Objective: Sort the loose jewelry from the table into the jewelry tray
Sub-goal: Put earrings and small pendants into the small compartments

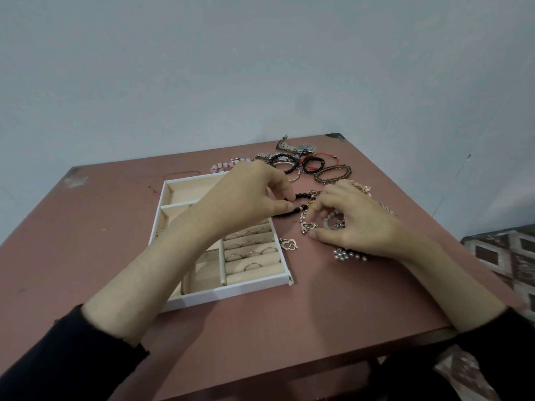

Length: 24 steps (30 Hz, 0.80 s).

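No legible text, label or number on anything

Dim, flat, even light
Faint soft shadows lay under the fingers (327, 199); far from them, edges bowed and smeared

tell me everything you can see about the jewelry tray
The jewelry tray is a shallow white rectangle lined in beige fabric, lying flat on the reddish table. Dividers form open compartments; its right side has padded ring rolls holding thin rings. The left forearm crosses over it, hiding its middle.
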Tool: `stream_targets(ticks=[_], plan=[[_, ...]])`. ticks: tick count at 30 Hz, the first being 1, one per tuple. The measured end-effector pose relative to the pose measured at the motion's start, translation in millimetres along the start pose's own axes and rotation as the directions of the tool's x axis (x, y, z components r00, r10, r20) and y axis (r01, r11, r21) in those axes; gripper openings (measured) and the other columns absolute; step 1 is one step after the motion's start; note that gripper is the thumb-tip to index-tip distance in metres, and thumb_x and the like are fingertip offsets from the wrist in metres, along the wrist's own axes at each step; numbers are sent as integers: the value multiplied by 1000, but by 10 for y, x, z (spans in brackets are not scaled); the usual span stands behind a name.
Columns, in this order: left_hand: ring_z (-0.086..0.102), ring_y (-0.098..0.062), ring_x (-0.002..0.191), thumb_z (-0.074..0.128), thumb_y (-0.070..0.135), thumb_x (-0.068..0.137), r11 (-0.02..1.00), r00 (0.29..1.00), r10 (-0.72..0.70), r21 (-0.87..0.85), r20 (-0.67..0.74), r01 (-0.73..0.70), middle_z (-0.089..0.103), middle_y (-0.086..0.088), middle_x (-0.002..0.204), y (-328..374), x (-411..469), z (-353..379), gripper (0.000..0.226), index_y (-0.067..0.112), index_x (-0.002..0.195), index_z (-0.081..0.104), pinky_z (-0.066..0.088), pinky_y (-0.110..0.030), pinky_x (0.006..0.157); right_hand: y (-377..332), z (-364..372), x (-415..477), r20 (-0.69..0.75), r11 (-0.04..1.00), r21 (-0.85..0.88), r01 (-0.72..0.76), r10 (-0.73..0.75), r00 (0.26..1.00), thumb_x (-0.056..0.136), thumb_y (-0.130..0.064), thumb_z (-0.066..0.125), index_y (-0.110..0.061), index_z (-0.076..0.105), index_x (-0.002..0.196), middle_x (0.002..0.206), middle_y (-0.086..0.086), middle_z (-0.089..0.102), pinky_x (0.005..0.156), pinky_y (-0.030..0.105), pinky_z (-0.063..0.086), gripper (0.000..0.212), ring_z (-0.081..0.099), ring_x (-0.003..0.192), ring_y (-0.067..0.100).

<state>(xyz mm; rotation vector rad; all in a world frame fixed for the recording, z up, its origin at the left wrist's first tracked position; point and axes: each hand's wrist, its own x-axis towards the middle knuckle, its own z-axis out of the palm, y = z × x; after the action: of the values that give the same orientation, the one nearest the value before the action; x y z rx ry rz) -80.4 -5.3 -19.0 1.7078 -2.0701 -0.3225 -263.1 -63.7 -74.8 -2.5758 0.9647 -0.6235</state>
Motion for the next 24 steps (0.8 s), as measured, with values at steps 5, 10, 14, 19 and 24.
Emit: stream_targets(ticks=[5, 10, 14, 19, 24], plan=[[51, 10, 59, 72, 27, 78, 1000, 1000, 3, 3, 4, -3, 65, 9, 75, 9, -17, -11, 11, 21, 87, 72, 36, 0, 58, -2, 14, 9, -5, 998, -69, 5, -6, 1000, 75, -38, 72, -31, 69, 88, 77, -14, 50, 86, 32, 38, 14, 43, 89, 11], [51, 4, 63, 72, 27, 78, 1000, 1000, 3, 10, 8, -3, 67, 7, 80, 15, -27, -20, 12, 21, 88, 73, 37, -5, 61, -12, 24, 16, -44, 995, -91, 49, -53, 998, 75, -36, 72, -28, 70, 81, 73, -13, 49, 78, 27, 39, 10, 42, 83, 10], [50, 5, 63, 73, 26, 77, 1000, 1000, -4, 5, 23, 4, 67, 8, 82, 9, -32, -32, 14, 21, 90, 73, 37, -5, 62, -15, 15, 14, -35, 998, -53, 20, -22, 999, 73, -31, 75, -31, 70, 80, 75, -12, 53, 79, 27, 39, 8, 43, 84, 8], [51, 9, 60, 73, 27, 76, 1000, 1000, -7, 0, 24, 7, 63, 13, 76, -2, -31, -45, 14, 24, 89, 72, 37, -3, 61, -44, -12, 6, 37, 1000, 4, -23, 23, 999, 72, -25, 74, -39, 63, 75, 79, -9, 57, 82, 22, 35, 19, 45, 88, 10], [51, 5, 63, 74, 27, 76, 1000, 1000, -2, 6, 29, 2, 63, 12, 78, 5, -38, -50, 15, 25, 91, 72, 37, -4, 61, -50, -34, -11, 60, 998, 50, -48, 45, 997, 72, -20, 73, -37, 55, 77, 81, -11, 56, 86, 29, 37, 25, 46, 90, 10]])
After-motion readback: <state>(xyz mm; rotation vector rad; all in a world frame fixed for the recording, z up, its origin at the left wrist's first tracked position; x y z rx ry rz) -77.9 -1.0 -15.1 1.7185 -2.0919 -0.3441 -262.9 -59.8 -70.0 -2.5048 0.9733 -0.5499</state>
